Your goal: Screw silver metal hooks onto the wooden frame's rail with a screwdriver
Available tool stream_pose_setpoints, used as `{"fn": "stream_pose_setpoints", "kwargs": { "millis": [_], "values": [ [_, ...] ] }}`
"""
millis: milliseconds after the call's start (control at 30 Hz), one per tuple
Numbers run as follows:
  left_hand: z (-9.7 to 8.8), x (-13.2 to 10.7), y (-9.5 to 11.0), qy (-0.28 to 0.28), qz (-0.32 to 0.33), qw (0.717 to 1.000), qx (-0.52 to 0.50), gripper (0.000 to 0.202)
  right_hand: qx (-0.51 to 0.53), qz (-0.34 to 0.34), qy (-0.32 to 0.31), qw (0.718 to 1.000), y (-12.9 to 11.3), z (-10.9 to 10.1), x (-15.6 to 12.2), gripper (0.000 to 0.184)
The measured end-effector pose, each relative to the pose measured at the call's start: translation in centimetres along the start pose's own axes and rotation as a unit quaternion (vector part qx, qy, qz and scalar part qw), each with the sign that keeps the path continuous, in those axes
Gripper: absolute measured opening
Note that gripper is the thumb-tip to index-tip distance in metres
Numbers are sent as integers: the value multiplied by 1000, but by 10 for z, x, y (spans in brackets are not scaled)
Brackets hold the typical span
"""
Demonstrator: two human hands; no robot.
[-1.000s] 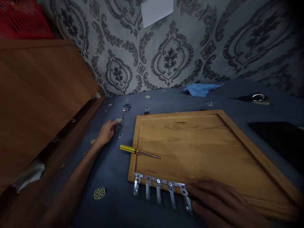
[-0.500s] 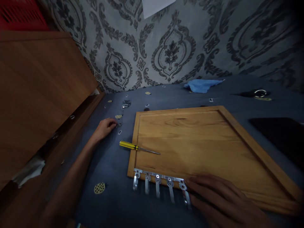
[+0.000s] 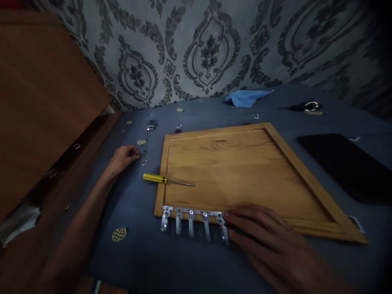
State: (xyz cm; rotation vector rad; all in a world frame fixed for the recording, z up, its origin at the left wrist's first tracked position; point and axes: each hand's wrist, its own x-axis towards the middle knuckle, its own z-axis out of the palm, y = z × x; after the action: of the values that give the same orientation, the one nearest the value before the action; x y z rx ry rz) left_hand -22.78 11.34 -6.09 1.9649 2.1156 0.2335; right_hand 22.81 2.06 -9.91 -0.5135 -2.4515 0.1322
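My left hand (image 3: 124, 158) rests on the dark blue bedsheet, its thumb and fingertips pinched together beside a small pile of screws (image 3: 143, 152). Whatever sits between those fingertips is too small to make out. My right hand (image 3: 266, 241) lies with fingers stretched over the front edge of a framed wooden panel (image 3: 226, 163). Its fingertips touch the right end of a metal hook rail (image 3: 199, 213), which lies along that edge with several hooks hanging over. Across the panel's left edge lies a yellow-handled screwdriver (image 3: 156, 178), its shaft pointing right.
Beyond my left hand is a small heap of metal bits (image 3: 151, 125). A blue cloth (image 3: 246, 98) and a black item with a metal ring (image 3: 310, 106) lie near the patterned wall. At right is a black flat object (image 3: 343, 163); a wooden cabinet (image 3: 45, 94) stands at left.
The view has shifted, so everything sits further left and slightly higher. My left hand stays by the screws with fingers pinched, and my right hand remains at the rail's end.
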Motion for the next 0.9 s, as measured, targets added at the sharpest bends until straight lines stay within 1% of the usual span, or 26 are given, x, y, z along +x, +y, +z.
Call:
{"fn": "stream_pose_setpoints", "kwargs": {
  "millis": [33, 67, 100, 133, 267, 467, 633, 733, 867, 900],
  "values": [
    [-1, 0, -1, -5, -2, 1000, 0, 33, 5, 10, 5, 1000, -2, -2, 2, 32],
    [-2, 0, -1, -10, -4, 1000, -1, 33, 12, 6, 10, 1000, -4, -3, 4, 30],
    [-3, 0, -2, -14, -6, 1000, -2, 33, 16, 7, -1, 1000, -5, -3, 5, 30],
    [-4, 1, -2, -18, -8, 1000, -3, 33, 18, 11, 6, 1000, -6, -4, 6, 29],
    [-6, 1, -2, -27, -12, 1000, -2, 32, 14, 4, 21, 1000, -7, -1, 5, 26],
    [-5, -1, 3, -8, -10, 1000, 23, 32, 19, 8, 13, 1000, -4, 4, -4, 29],
    [-6, -2, 3, -2, 18, 1000, 17, 28, 42, 33, 6, 999, -10, -1, 1, 28],
    [-7, -3, 4, 0, 33, 999, 14, 28, 44, 33, 5, 999, -12, -1, 3, 27],
    [-9, -6, 8, 0, 25, 999, 29, 30, 33, 23, 11, 999, -7, 2, -1, 31],
    [-9, -7, 9, 2, 20, 999, 33, 31, 29, 24, 23, 999, -5, 3, -1, 32]
  ]
}}
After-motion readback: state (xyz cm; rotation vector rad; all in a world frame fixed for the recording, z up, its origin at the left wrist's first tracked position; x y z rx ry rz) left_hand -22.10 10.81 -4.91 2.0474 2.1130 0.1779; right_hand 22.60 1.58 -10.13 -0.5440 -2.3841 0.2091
